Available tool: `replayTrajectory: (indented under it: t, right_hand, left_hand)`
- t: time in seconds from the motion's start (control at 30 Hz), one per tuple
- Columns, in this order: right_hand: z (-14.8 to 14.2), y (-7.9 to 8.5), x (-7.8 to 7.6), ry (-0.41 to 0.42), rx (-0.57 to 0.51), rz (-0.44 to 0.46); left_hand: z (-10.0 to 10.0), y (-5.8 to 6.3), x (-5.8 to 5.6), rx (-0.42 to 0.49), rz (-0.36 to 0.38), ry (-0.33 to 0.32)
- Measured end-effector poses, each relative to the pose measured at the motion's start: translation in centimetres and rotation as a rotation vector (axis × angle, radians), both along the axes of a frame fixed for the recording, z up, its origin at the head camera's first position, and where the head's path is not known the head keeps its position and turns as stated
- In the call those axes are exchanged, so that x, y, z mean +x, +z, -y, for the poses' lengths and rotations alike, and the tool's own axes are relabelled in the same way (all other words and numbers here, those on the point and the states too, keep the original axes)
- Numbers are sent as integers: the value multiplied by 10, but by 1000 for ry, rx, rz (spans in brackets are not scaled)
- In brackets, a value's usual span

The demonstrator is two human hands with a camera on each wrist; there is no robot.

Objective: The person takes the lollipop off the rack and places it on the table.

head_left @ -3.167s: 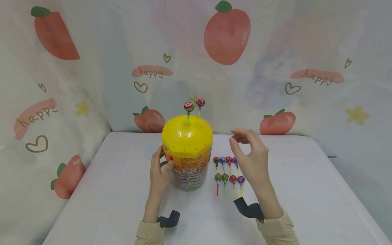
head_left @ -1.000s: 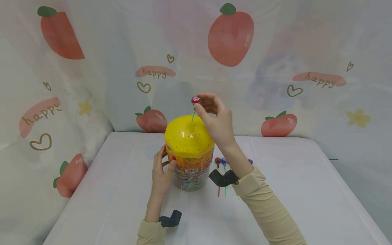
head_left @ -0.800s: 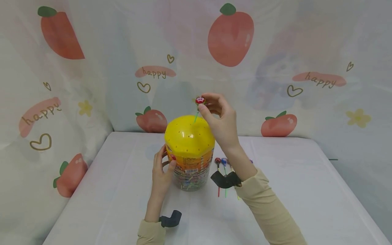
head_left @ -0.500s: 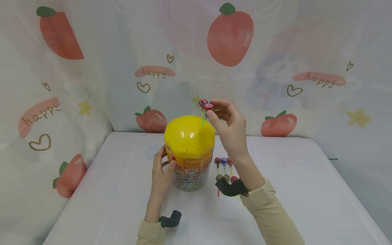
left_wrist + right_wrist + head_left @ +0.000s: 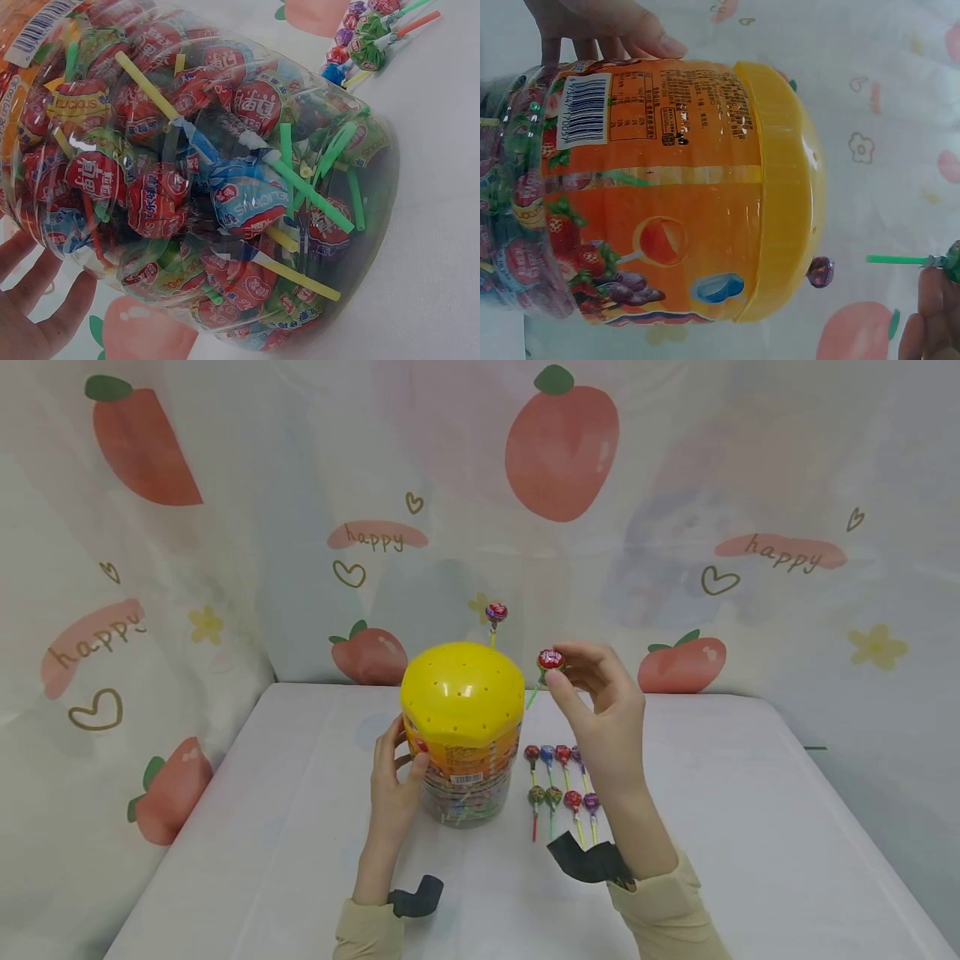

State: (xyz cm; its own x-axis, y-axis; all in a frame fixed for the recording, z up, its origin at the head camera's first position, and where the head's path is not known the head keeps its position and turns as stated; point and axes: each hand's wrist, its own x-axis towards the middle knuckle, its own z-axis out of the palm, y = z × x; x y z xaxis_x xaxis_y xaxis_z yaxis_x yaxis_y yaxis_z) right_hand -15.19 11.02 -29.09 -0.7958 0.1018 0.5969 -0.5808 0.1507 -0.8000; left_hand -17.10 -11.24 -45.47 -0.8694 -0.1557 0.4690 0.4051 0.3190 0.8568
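My right hand [image 5: 611, 718] pinches a lollipop [image 5: 551, 659] with a red and green wrapper, to the right of a large candy jar [image 5: 461, 777]. Its green stick [image 5: 894, 259] points toward the jar and touches nothing in the right wrist view. Around the jar's left side lies my left hand [image 5: 393, 793], thumb in front and fingers toward the back. The yellow lid [image 5: 457, 693] has small holes. One purple and red lollipop [image 5: 497, 612] stands upright at the lid's far side. Through the clear wall, many wrapped lollipops [image 5: 247, 202] show inside.
On the white table [image 5: 300, 860], two rows of lollipops [image 5: 553, 797] lie right of the jar, below my right hand. Behind the table hangs a patterned cloth [image 5: 450, 443]. A black wrist mount [image 5: 588, 860] is on my right wrist, another [image 5: 417, 897] on my left.
My right hand, earlier holding nothing, has taken the green-stick lollipop out of the lid and moved right and down with it. The left hand stays on the jar.
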Motion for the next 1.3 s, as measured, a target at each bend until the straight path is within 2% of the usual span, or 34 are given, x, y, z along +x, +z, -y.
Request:
replayTrajectory:
  t: [0.2,0.4,0.63,1.0,1.3]
  right_hand:
    - [-8,-16,7,-69,30,-54]
    - [-17,-32,13,-73,-46,-30]
    - [-26,-48,19,-98,-109,71]
    - [-33,-75,23,-172,-105,206]
    - [-37,-93,19,-212,-65,291]
  left_hand:
    - [1,0,0,8,-10,-1]
    - [0,0,0,9,-12,-2]
    - [0,1,0,22,0,-13]
    - [0,-1,0,11,-12,-6]
    - [0,0,0,20,-15,-19]
